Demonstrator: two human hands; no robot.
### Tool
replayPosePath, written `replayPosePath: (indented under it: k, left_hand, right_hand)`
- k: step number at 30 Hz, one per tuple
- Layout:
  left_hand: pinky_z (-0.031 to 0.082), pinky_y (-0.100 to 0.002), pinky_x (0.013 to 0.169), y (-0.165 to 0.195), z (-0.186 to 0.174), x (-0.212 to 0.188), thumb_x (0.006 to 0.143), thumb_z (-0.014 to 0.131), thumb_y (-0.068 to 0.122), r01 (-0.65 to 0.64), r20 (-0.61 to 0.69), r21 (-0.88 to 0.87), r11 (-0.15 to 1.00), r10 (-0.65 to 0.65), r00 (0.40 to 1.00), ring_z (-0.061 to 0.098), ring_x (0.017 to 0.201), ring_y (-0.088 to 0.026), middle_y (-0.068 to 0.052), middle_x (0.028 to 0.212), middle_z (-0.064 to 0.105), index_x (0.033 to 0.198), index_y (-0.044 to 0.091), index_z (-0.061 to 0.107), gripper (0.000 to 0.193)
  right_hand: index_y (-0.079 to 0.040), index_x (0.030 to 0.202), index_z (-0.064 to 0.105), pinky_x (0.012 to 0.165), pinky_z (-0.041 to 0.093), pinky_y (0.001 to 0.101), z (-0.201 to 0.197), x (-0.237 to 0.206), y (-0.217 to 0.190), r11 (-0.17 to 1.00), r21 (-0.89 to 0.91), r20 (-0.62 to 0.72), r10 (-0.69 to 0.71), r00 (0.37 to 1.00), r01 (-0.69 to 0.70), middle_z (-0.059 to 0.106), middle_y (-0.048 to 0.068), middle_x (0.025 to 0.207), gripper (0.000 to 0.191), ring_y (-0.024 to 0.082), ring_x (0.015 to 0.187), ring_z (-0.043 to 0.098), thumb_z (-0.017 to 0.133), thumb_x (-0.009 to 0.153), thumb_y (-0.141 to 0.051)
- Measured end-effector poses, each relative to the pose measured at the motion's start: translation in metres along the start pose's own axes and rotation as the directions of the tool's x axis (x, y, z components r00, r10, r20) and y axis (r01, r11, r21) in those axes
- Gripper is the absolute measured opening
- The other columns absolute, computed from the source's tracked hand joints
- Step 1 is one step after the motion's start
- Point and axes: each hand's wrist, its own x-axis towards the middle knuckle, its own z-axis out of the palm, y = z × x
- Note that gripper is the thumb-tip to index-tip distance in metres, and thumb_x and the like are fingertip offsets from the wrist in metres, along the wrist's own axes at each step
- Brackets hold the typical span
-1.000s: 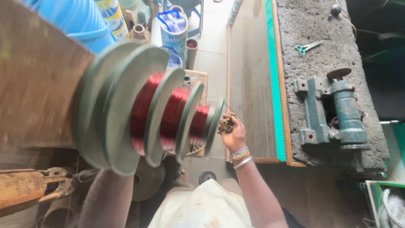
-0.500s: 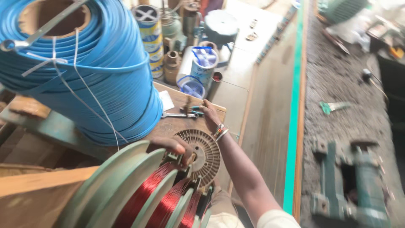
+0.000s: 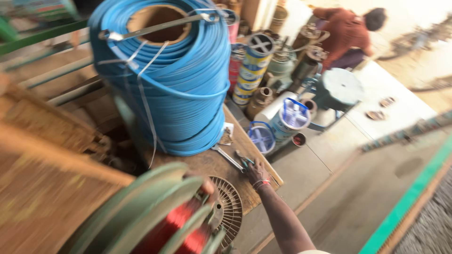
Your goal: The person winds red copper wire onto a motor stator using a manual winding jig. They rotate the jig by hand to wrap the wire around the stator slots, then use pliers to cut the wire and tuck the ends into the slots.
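Note:
My right hand point(image 3: 257, 172), with bangles at the wrist, reaches across a worn wooden bench point(image 3: 207, 162) and closes on the green-handled pliers point(image 3: 244, 162) lying beside a steel spanner point(image 3: 225, 155). Only a bit of my left hand point(image 3: 206, 185) shows, pressed against a stepped green winding former point(image 3: 155, 211) wound with red copper wire point(image 3: 176, 226). A round ribbed fan cover point(image 3: 230, 207) lies just beyond the former. What the left fingers grip is hidden.
A big coil of blue cable point(image 3: 165, 80) fills the bench behind the tools. Stacked tins point(image 3: 252, 66), two lidded pails point(image 3: 292, 117), a green stool point(image 3: 339, 87) and a seated person in a brown shirt point(image 3: 346, 33) lie beyond. A wooden board point(image 3: 42, 178) is at left.
The view has swung up and left, from the grinder bench to the blue coil. My right hand has moved from the former's end out to the pliers on the bench.

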Motion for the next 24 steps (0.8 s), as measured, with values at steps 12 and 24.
replayPosePath:
  k: [12, 24]
  left_hand:
    - [0.055, -0.035, 0.083, 0.032, 0.012, -0.064, 0.077, 0.078, 0.009, -0.103, -0.061, 0.078, 0.992, 0.108, 0.992, 0.065, 0.101, -0.020, -0.011, 0.117, 0.066, 0.131, -0.001, 0.064, 0.057]
    - [0.055, -0.035, 0.084, 0.036, 0.008, -0.064, 0.076, 0.077, 0.010, -0.169, -0.044, 0.118, 0.979, 0.175, 0.984, 0.065, 0.102, -0.020, -0.011, 0.116, 0.066, 0.130, -0.001, 0.065, 0.057]
  right_hand:
    - [-0.004, 0.108, 0.070, 0.081, 0.053, 0.0434, -0.063, -0.126, 0.053, 0.132, 0.982, 0.148, -0.083, 0.986, -0.136, 0.065, 0.021, 0.101, 0.033, 0.030, 0.090, 0.067, 0.069, 0.083, -0.025]
    - [0.008, 0.118, 0.062, 0.095, 0.051, 0.0515, -0.168, -0.359, -0.027, -0.573, 0.757, -0.099, -0.577, 0.811, -0.315, 0.054, 0.041, 0.119, 0.057, 0.041, 0.108, 0.066, 0.068, 0.086, -0.039]
